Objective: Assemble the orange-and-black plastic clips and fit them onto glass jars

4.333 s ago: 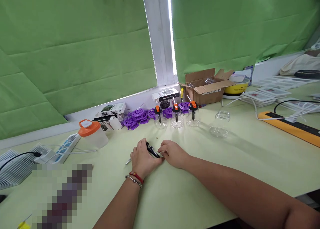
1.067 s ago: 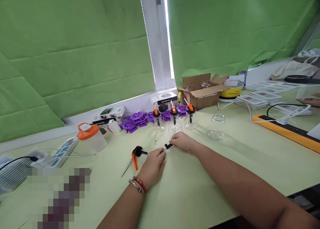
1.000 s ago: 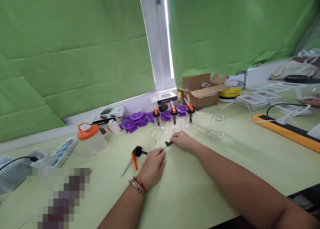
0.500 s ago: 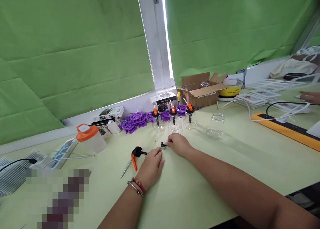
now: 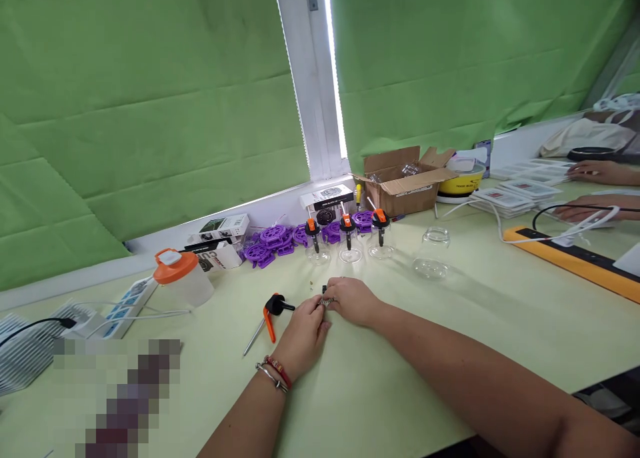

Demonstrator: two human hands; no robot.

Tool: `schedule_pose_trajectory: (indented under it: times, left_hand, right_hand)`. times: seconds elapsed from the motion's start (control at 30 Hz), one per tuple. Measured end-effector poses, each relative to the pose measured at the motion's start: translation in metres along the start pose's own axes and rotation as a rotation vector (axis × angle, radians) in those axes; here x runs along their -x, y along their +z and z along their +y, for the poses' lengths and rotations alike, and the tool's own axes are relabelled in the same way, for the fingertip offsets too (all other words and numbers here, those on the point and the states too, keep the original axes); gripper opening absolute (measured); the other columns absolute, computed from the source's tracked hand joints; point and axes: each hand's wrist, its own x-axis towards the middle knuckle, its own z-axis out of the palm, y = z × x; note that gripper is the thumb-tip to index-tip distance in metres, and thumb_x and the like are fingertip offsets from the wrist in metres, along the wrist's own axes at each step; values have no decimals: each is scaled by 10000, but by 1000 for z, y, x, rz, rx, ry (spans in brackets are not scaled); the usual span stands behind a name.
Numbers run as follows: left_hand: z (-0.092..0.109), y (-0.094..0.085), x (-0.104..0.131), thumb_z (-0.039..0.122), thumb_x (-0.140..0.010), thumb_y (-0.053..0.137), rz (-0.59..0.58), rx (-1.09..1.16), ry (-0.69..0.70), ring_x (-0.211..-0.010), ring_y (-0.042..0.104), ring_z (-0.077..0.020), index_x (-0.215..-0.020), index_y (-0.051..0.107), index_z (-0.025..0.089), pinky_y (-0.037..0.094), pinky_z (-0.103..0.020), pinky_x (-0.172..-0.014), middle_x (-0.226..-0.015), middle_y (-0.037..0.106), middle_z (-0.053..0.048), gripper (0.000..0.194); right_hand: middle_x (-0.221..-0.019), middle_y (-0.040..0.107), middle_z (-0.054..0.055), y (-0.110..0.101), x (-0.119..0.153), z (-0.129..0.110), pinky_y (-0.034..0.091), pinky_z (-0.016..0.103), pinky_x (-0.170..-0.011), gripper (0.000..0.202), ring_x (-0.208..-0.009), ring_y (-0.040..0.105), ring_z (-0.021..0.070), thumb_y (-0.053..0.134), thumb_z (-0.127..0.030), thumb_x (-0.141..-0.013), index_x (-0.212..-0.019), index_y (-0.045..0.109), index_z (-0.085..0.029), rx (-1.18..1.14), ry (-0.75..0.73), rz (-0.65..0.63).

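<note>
My left hand (image 5: 303, 330) is closed, with its fingertips pinching one end of a small metal coil spring (image 5: 326, 301) low over the table. My right hand (image 5: 356, 302) is closed too, its fingers on the other end of the spring. Just behind the right fingertips shows a small black plastic part (image 5: 325, 289), mostly hidden. Left of my left hand lies a black and orange lid assembly (image 5: 275, 304) with a metal tube. Tiny metal pieces (image 5: 311, 285) lie beyond my fingers.
Three glass jars (image 5: 350, 250) with black and orange tops stand behind my hands. A lidless glass jar (image 5: 433, 255) is to the right. Purple plastic parts (image 5: 273, 238), a cardboard box (image 5: 410, 188) and an orange power strip (image 5: 575, 258) are around. Another person's hands (image 5: 590, 208) are far right.
My right hand has shifted slightly toward me, from the black part onto the spring. My left hand stays nearly still. At far right, both of the other person's hands now show.
</note>
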Motion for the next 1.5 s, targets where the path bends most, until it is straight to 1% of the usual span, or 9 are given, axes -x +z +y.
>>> schedule_pose_trajectory:
  times: [0.23,0.37,0.53,0.63,0.73,0.93,1.07,1.23,1.5]
  left_hand:
    - [0,-1,1,264,-891,417,-36,22,-38,-1280,415,-267,-1061,581,169,377,-427,-1063,-1360,453,-153,254]
    - [-2,-2,3,271,-886,430,-29,50,-53,-1295,399,-269,-1038,577,189,380,-439,-1058,-1373,440,-141,227]
    - [-4,-2,4,270,-883,428,-27,56,-41,-1289,402,-272,-943,573,191,386,-446,-1047,-1358,450,-142,175]
    - [-4,-1,3,271,-884,424,-33,57,-37,-1296,393,-272,-959,564,194,391,-451,-1042,-1363,444,-143,177]
    - [-5,-2,4,269,-888,420,-33,65,-24,-1301,386,-269,-947,562,199,383,-462,-1048,-1368,445,-135,168]
    - [-6,-3,5,251,-878,443,-28,70,-10,-1287,401,-267,-989,565,205,384,-466,-1048,-1354,461,-134,171]
    - [-5,-5,6,255,-877,445,-43,65,-17,-1287,401,-265,-972,567,200,381,-452,-1051,-1364,452,-134,163]
    - [-4,-7,5,263,-876,444,-60,58,-24,-1282,410,-263,-941,571,198,380,-441,-1052,-1379,447,-130,157]
    - [-7,-1,3,348,-883,464,-53,0,63,-1313,364,-287,-1226,493,204,339,-495,-1059,-1450,374,-141,373]
  right_hand:
    - [-901,670,40,0,-2,0,323,241,-595,156,-770,603,159,564,-226,-815,-877,706,-208,77,36,-33]
    - [-851,680,37,-5,-2,4,322,242,-589,163,-757,596,163,544,-207,-804,-825,706,-205,55,40,10]
    - [-803,678,35,-9,-11,18,374,233,-633,197,-733,576,151,557,-238,-801,-910,715,-192,-189,157,78]
    - [-783,666,45,-9,-21,25,404,229,-638,269,-695,559,142,562,-233,-795,-1008,704,-147,-369,283,72]
    - [-780,654,46,-7,-30,31,413,224,-617,317,-661,543,132,549,-203,-793,-1069,688,-132,-432,338,49]
    - [-755,629,6,-4,-43,37,396,192,-578,367,-610,508,96,512,-156,-801,-1132,663,-207,-502,336,13]
    - [-666,585,-23,6,-47,40,396,194,-557,321,-564,483,92,518,-172,-790,-1082,651,-186,-561,344,41]
    - [-714,577,-25,16,-47,44,426,205,-606,276,-648,535,105,551,-210,-775,-1046,571,-164,-613,338,104]
    - [-702,535,-42,17,-40,47,437,231,-643,202,-636,515,95,572,-151,-731,-930,546,-168,-681,249,137]
